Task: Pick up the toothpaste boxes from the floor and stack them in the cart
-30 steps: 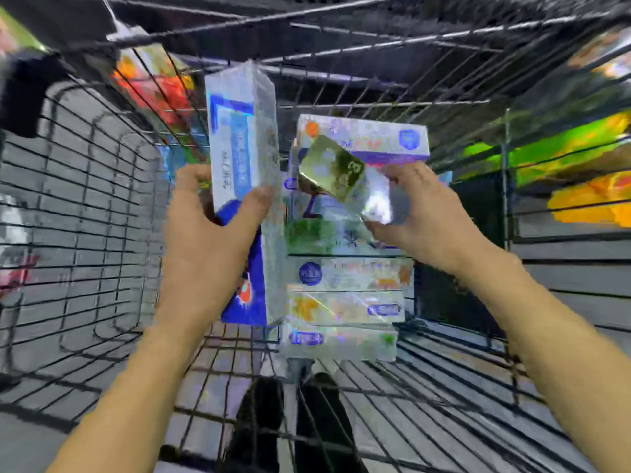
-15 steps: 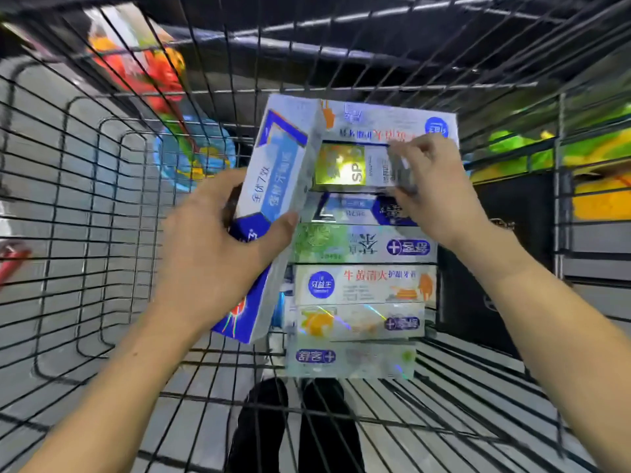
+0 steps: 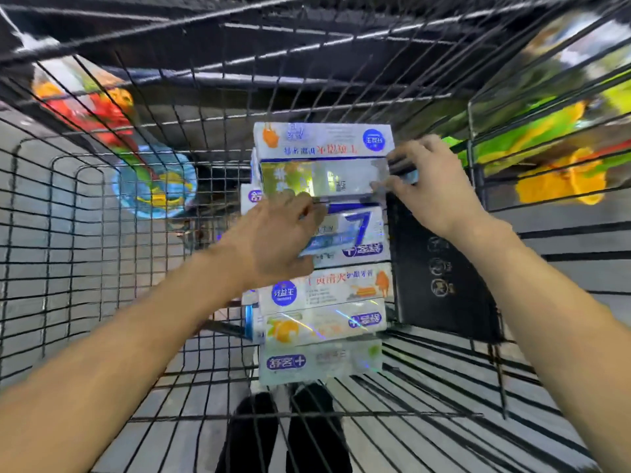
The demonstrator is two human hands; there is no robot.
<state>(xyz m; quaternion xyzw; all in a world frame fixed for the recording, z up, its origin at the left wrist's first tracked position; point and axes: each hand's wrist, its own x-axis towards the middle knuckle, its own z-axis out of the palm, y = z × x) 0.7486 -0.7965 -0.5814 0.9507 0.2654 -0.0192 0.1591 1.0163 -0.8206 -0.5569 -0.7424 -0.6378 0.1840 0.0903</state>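
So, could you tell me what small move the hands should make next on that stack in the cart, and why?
Probably seat the shiny gold box flush into the stack and let go. The right hand pinches its right end while the left hand grips the blue box just below it, so both boxes are held rather than resting freely, and more boxes lie beneath them in the cart.

Bare forearms, no sleeves; black shoes [image 3: 283, 435] below the cart wire.

A large blue "7" is printed on the blue-and-white toothpaste box [image 3: 355, 230] in the middle of the stack. Chinese characters and round blue logos are seen on the other toothpaste boxes [image 3: 327, 288], several upside down; none can be read with certainty.
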